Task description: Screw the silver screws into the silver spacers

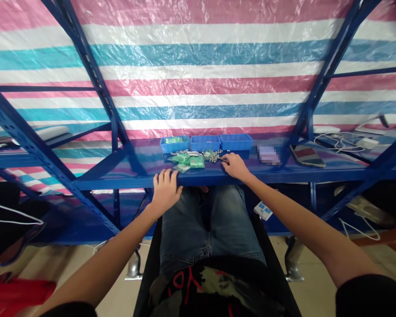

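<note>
Right fingertips: thumb and forefinger drawn close together at a small dark piece (223, 159), in front of the middle blue bin (205, 143) and just past its right end; whether they clamp it, I cannot tell.
Right hand (236, 167): palm down, in front of the middle blue bin and to its right, the fingers pointing leftward.
Small metal parts (212, 156): a loose pile in front of the middle blue bin's right half, directly left of the right fingertips and near them; the right hand is clearly the nearer one.
Long axis: the parts lie at mixed angles, too small to give one shared direction.
Green packets (191, 161): heaped in front of the middle blue bin, spreading to its left, beyond the metal parts as seen from the right fingers.
Left hand (165, 190): in front of the middle blue bin and to its left, fingers slightly apart, resting on the shelf edge, gripping nothing visible.
Neighbouring bins: the left bin (174, 144), with green packets inside, and the right bin (236, 142) flank the middle blue bin.
Phone (307, 156): well right of the middle blue bin.
</note>
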The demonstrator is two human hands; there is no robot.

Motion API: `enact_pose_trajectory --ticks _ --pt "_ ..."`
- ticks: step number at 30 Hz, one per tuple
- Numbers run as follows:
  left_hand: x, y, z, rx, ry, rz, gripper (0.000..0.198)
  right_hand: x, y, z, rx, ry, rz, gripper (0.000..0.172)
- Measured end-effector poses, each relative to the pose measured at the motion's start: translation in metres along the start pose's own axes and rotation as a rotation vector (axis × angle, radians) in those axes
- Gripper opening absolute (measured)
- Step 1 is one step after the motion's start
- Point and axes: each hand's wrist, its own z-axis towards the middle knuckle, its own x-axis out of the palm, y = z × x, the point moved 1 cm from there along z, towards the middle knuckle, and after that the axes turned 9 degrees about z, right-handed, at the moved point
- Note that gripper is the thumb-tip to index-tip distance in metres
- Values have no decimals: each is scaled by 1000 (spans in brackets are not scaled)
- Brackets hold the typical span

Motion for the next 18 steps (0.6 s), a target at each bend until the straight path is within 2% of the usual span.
enact_pose_trajectory --ticks 4,8,12,18 --pt "0 1 0 7 4 -18 56 -1 -1 -1 44 -10 -15 17" --pt "-1 0 -1 -3 3 -41 55 -5 -7 5 76 -9 -16 33" --pt "-3 -1 -1 -7 20 -54 55 -10 -14 10 48 33 -24 13" --pt "-13 -3 -2 -44 103 -144 55 -14 -18 1 7 40 -8 13"
